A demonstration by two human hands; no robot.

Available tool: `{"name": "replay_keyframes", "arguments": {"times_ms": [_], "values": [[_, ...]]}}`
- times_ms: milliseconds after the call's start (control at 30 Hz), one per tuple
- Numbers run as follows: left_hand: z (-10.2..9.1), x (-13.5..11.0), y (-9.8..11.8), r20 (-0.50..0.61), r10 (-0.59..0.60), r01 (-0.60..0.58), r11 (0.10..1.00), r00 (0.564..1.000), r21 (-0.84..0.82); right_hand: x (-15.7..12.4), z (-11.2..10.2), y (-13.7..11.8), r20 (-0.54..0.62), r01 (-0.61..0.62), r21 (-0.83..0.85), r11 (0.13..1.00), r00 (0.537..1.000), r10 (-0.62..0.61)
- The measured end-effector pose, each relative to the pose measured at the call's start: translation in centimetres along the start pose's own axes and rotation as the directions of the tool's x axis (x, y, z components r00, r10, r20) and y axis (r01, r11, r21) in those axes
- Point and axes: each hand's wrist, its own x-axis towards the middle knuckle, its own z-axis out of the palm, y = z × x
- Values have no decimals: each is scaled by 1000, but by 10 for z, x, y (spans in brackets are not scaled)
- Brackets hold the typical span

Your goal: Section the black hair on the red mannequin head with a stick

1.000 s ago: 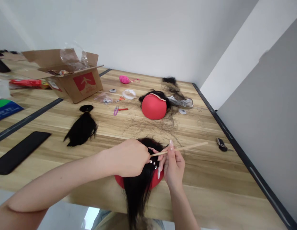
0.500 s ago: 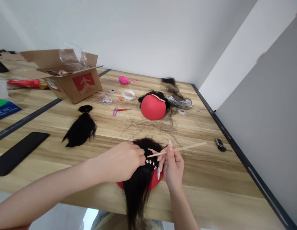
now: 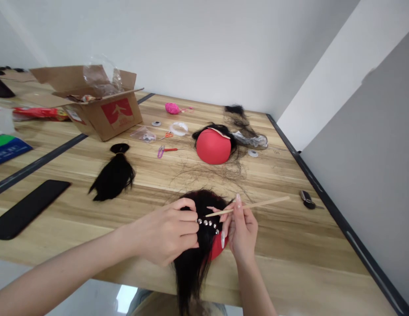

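Near the table's front edge lies a red dome (image 3: 218, 246) covered with long black hair (image 3: 190, 267), whose strands hang down over the edge. A row of shiny round gems (image 3: 210, 223) runs across the hair. My left hand (image 3: 174, 229) rests on the left side of the hair, fingers curled in; what lies beneath its fingertips is hidden. Between thumb and fingers, my right hand (image 3: 241, 229) grips a pale wooden chopstick (image 3: 263, 203). The chopstick's thin tip points left, just above the gems.
Beyond stands another red dome (image 3: 213, 147) with black hair. A tied black hair bundle (image 3: 114, 177) and a black phone-like slab (image 3: 31, 210) lie left. Farther back are an open cardboard box (image 3: 107, 116), orange scissors (image 3: 166, 135) and pink yarn (image 3: 172, 108). A car key (image 3: 307, 199) lies right.
My left hand has turned and pulled slightly back, so its curled fingers show more and another gem appears beside them. My right hand keeps its hold on the chopstick.
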Motion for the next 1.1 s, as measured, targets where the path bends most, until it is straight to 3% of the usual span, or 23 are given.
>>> {"name": "replay_keyframes", "arguments": {"times_ms": [367,767,967,1100], "values": [[24,-4,4,-198,-64,-29,901,978,-434,-1,0,1,3,47,-24,999,999,-47],[36,-9,10,-293,-202,25,858,935,-514,-3,4,0,-9,130,-42,991,991,-130],[40,-10,10,-341,-164,-29,868,926,-495,-5,3,0,-5,142,-31,989,990,-142],[42,-11,11,-335,-176,-1,884,926,-468,-5,1,0,34,136,-25,990,990,-135]]}}
